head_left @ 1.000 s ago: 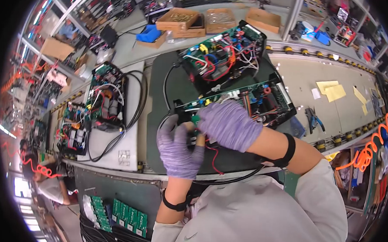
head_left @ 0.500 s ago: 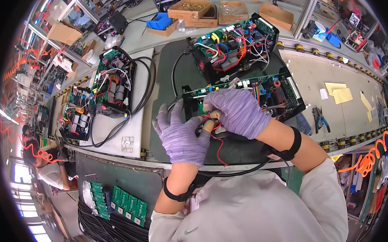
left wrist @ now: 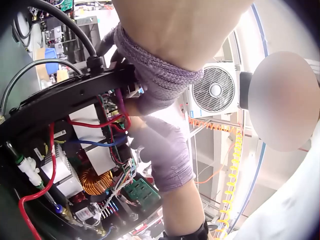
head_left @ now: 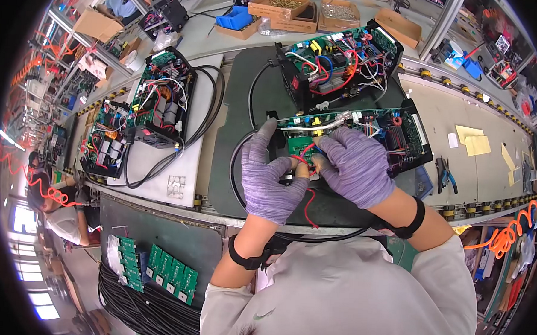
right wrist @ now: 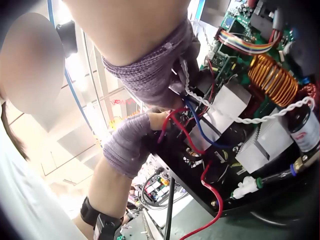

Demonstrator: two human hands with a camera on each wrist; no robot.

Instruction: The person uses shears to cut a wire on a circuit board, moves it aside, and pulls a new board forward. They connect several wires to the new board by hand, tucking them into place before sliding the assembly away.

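A black-framed electronics unit (head_left: 415,137), packed with circuit boards and wires, lies before me. Both hands wear purple knit gloves whose thumb tips are uncovered. My left hand (head_left: 273,188) is at the unit's left end, its thumb and forefinger pinching a red wire (head_left: 306,150) while the other fingers spread toward the far corner. Close beside it, my right hand (head_left: 361,168) bends over the near side, thumb and forefinger pinching at the same wire. In the right wrist view the red wire (right wrist: 192,142) rises to the fingertips, which are partly hidden; a blue wire (right wrist: 201,126) runs alongside.
Behind stands a second open unit (head_left: 338,72); two more units (head_left: 158,106) sit left with coiled black cable (head_left: 214,108). Pliers (head_left: 445,175) and yellow papers (head_left: 476,145) lie right. Green boards (head_left: 171,271) rest below left. A loose red wire end (head_left: 310,210) hangs at the near side.
The right hand has drawn back to the right and turned, uncovering a green board and white cable in the unit. The left hand has stayed at the left end, coming onto the red wire.
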